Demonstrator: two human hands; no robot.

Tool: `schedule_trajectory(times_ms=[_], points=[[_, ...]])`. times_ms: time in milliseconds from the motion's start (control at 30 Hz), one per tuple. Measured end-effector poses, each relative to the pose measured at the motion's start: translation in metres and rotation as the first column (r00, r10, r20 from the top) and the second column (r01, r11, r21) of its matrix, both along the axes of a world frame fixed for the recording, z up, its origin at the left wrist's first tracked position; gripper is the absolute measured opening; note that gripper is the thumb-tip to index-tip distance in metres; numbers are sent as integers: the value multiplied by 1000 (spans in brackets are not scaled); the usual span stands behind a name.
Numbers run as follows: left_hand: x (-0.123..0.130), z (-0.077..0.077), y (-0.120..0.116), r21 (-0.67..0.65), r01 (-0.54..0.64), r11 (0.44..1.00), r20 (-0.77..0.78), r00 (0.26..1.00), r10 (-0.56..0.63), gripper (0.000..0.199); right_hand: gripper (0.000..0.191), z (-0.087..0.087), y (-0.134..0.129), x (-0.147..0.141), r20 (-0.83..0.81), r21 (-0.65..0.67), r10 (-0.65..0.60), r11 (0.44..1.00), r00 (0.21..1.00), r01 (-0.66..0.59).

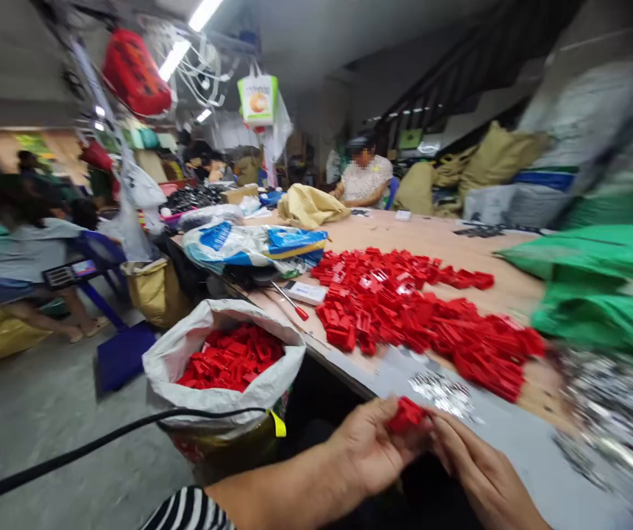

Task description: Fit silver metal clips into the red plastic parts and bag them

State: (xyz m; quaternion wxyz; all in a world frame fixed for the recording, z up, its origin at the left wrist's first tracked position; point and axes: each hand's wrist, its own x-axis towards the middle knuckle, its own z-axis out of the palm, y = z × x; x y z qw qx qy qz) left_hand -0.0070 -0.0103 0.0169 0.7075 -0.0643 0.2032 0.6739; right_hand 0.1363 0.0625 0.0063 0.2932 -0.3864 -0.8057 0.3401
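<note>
My left hand is closed around a small red plastic part, held over the table's front edge. The fingers of my right hand are pressed together at the right side of that part; whatever they pinch is hidden. Just beyond my hands, small shiny metal pieces lie on a grey sheet. Behind them spreads a large heap of similar red plastic parts. To the left of my hands, an open white sack holds many more red parts.
A red-handled screwdriver lies beside a small white box. More metal pieces and a green bag are at right. A black cable crosses before the sack. Another person sits across the table.
</note>
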Motion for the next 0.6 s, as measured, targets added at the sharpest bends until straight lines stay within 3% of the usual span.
schedule_trajectory(times_ms=[167, 433, 600], points=[[-8, 1, -2, 7, 13, 1000, -49, 999, -12, 17, 54, 32, -21, -15, -100, -183, 81, 978, 992, -98], [-9, -3, -4, 46, 0, 999, -119, 993, 6, 8, 48, 28, -25, -12, -145, -237, 100, 962, 984, -133], [-9, 3, -4, 23, -16, 1000, -133, 991, 19, 7, 49, 27, -26, -18, -126, -179, 59, 980, 990, -81]])
